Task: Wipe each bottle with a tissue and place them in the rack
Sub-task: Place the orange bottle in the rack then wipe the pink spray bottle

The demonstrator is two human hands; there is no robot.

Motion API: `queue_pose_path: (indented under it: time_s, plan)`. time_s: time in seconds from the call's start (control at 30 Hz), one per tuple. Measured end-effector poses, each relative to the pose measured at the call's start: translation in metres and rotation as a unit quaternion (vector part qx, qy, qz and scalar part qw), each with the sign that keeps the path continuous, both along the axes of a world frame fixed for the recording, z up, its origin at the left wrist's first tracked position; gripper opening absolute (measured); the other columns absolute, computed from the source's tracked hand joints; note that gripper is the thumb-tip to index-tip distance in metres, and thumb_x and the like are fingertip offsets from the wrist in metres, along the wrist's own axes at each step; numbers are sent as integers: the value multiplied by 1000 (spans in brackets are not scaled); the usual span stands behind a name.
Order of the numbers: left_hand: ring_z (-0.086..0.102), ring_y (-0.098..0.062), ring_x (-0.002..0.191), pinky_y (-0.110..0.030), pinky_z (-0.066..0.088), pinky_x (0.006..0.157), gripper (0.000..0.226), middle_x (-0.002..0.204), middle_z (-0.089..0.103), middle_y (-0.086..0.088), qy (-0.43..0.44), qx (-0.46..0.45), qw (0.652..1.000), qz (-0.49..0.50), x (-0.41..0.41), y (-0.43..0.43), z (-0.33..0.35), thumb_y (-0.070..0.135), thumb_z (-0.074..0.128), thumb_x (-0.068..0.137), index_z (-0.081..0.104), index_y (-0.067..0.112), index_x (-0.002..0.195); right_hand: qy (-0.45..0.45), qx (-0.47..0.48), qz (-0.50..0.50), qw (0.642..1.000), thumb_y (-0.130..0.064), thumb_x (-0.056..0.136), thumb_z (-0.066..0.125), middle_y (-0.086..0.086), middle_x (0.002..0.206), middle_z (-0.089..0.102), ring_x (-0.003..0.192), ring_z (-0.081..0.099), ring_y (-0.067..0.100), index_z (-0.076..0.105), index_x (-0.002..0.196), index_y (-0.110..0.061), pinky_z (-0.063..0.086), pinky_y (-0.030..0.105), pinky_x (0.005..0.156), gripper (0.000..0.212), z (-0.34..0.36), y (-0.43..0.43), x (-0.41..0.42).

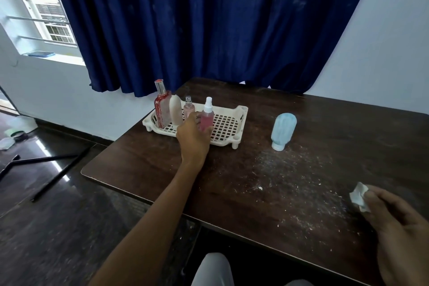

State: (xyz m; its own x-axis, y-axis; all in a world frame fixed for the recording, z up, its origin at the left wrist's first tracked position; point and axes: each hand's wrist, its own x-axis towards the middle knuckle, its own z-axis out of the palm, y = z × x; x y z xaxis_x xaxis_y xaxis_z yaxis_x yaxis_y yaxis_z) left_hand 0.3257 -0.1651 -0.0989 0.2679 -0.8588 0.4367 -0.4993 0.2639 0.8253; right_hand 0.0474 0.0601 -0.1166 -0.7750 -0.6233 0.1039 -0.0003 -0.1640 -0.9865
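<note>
Rack (242,109) holds three bottles (175,111); left hand (193,137) grips pink spray bottle (207,117) inside; blue bottle (283,129) centre-right unracked; right hand (399,227) pinches tissue (359,196)

The table (255,181) carries 5 bottles: 4 stand in the 1 white rack (242,114) by the table's far left corner, namely 1 red perfume bottle (162,109), 1 cream bottle (175,110), 1 small pale spray bottle (189,107) and 1 pink spray bottle (207,116), while 1 blue bottle (283,129) stands cap-down outside it. There is 1 crumpled tissue (358,196) near the right edge, and 2 hands show, 1 left hand (193,138) and 1 right hand (399,227).
</note>
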Motion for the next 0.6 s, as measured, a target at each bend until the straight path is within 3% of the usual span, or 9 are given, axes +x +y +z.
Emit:
queue_pose_path:
  time_s: [0.2, 0.3, 0.4, 0.5, 0.6]
  plan:
    - [70, -17, 101, -37, 60, 88, 48, 111, 73, -10, 0, -7, 1000, -3, 4, 4, 0, 8, 84, 77, 63, 7, 121, -3, -15, 1, 1000, -53, 55, 77, 13, 104, 73, 98, 67, 26, 74, 103, -17, 54, 27, 86, 60, -3, -1, -4]
    - [70, -16, 101, -37, 60, 87, 46, 111, 73, -9, 4, -12, 1000, -2, 5, 5, 2, 10, 83, 78, 63, 7, 120, 1, -16, 3, 1000, -52, 55, 77, 11, 101, 74, 97, 67, 27, 74, 105, -14, 53, 31, 89, 63, -2, -1, -4]
    - [69, -12, 99, -35, 60, 88, 46, 111, 73, -8, 0, -20, 1000, 3, 7, 6, 7, 11, 82, 80, 62, 6, 122, 2, -22, 4, 1000, -45, 63, 78, 4, 94, 76, 96, 67, 24, 75, 98, -19, 53, 28, 87, 44, -2, -1, -3]
    - [69, -9, 99, -31, 59, 89, 45, 111, 73, -7, 7, -22, 1000, 7, 7, 6, 12, 12, 81, 81, 64, 6, 122, 8, -17, 7, 1000, -18, 85, 74, 12, 101, 74, 98, 67, 28, 75, 97, -18, 52, 31, 89, 12, -4, 0, -5]
    - [70, -10, 99, -31, 59, 89, 44, 110, 74, -7, 17, -29, 999, 8, 9, 6, 15, 13, 81, 81, 66, 5, 122, 11, -11, 9, 1000, -13, 89, 70, 12, 101, 73, 97, 67, 30, 75, 99, -17, 52, 34, 91, 12, -5, 0, -5]
